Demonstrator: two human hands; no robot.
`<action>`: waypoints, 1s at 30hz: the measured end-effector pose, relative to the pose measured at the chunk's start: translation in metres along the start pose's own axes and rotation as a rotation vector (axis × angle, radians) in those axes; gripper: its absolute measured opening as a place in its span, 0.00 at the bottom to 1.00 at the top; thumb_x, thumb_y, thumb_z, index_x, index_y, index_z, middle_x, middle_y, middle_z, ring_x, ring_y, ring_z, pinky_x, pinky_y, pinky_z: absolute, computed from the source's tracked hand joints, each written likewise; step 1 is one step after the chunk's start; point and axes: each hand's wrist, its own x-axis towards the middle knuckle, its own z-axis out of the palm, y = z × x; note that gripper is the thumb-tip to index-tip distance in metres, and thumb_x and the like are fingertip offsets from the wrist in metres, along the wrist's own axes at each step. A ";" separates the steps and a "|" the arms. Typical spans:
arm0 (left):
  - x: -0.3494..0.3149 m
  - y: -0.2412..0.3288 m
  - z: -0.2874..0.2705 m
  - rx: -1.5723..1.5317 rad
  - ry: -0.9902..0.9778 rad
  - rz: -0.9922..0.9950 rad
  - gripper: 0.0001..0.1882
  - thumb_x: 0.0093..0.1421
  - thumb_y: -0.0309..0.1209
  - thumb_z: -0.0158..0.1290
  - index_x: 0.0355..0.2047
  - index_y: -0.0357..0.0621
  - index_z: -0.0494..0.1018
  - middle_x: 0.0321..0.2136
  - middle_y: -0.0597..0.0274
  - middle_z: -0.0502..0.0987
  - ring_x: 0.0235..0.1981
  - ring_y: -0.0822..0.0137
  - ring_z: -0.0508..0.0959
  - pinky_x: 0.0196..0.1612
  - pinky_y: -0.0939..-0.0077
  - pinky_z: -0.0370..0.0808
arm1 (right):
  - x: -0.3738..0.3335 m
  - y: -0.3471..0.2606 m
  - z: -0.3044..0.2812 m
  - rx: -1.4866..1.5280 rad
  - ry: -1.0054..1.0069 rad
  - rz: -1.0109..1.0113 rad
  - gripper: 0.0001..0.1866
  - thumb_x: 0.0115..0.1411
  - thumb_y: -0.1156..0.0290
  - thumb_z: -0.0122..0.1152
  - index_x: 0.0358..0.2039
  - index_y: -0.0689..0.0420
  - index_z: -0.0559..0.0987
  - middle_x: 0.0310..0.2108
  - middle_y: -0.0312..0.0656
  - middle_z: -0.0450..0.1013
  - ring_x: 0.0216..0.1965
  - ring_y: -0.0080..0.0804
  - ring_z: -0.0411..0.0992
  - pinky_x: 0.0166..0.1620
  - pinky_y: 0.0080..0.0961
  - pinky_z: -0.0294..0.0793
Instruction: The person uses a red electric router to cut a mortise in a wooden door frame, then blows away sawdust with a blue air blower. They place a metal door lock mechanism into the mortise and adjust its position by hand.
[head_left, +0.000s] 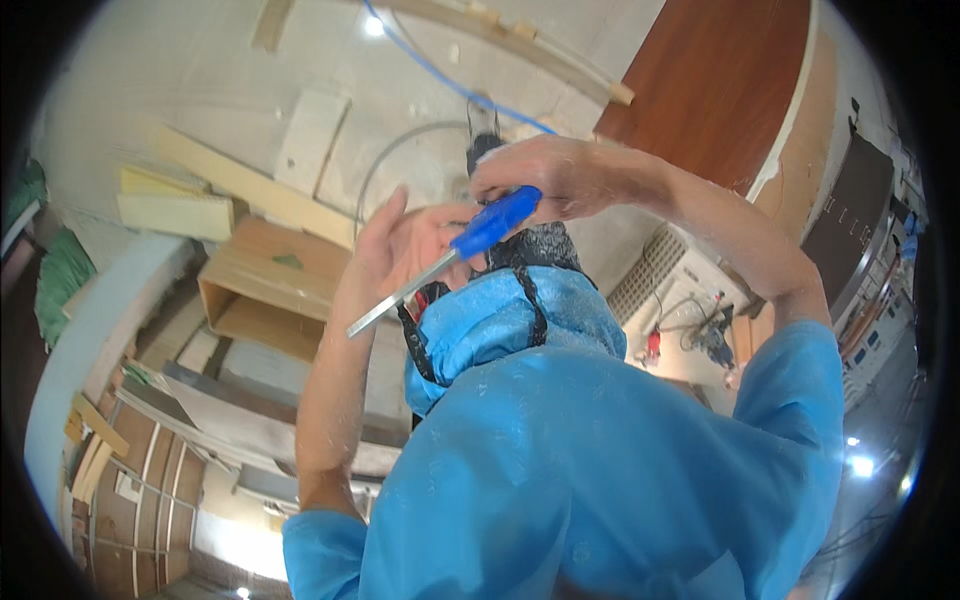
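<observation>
Tool in midair, blue handle gripped by right hand; left hand behind, thumb spread, fingertips hidden. Probably light, stiff; metal shaft likely slippery, handle the better hold.

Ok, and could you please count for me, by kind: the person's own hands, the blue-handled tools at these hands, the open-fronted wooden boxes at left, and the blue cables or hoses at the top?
Hands, left hand and right hand: 2
Blue-handled tool: 1
Open-fronted wooden box: 1
Blue cable or hose: 1
Total: 5
</observation>
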 end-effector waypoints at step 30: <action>-0.016 0.192 -0.124 1.961 1.277 -0.211 0.24 0.63 0.46 0.52 0.46 0.38 0.78 0.45 0.41 0.83 0.49 0.42 0.82 0.53 0.49 0.78 | 0.070 -0.176 -0.085 -0.279 0.114 0.690 0.26 0.65 0.44 0.64 0.42 0.58 0.82 0.23 0.42 0.78 0.29 0.36 0.80 0.34 0.35 0.78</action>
